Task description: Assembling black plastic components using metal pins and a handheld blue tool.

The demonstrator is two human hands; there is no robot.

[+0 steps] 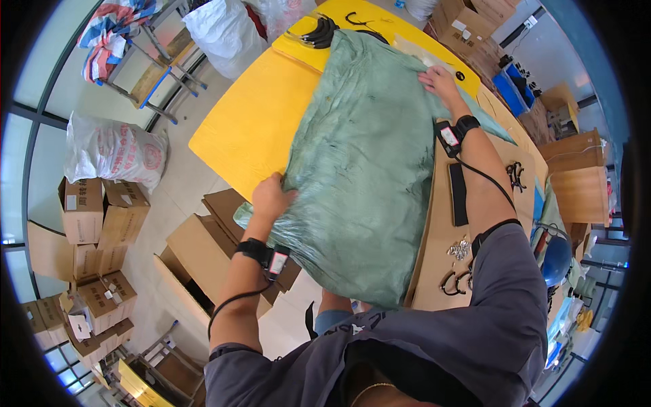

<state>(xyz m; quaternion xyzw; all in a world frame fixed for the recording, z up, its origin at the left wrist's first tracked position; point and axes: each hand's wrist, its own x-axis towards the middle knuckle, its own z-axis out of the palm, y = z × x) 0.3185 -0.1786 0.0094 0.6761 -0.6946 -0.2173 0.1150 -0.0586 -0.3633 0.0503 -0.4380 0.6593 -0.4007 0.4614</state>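
A large green woven sack (366, 156) lies spread over the yellow tabletop (247, 119), its near end hanging down toward my lap. At the sack's left edge my left hand (272, 197) is closed on a fold of it, thumb on top. My right hand (441, 85) rests on the upper right part of the sack, fingers stretched out over the fabric. Straps hold small devices on both my wrists. Beside the sack, under my right forearm, are a black flat bar (458, 195) and a pile of small metal parts (460, 248).
Black curved parts (319, 32) lie at the table's far end. More black hooked pieces (453, 282) sit near my right side. An open cardboard box (203, 251) stands on the floor at left, below the table. A blue crate (512, 89) stands at the far right.
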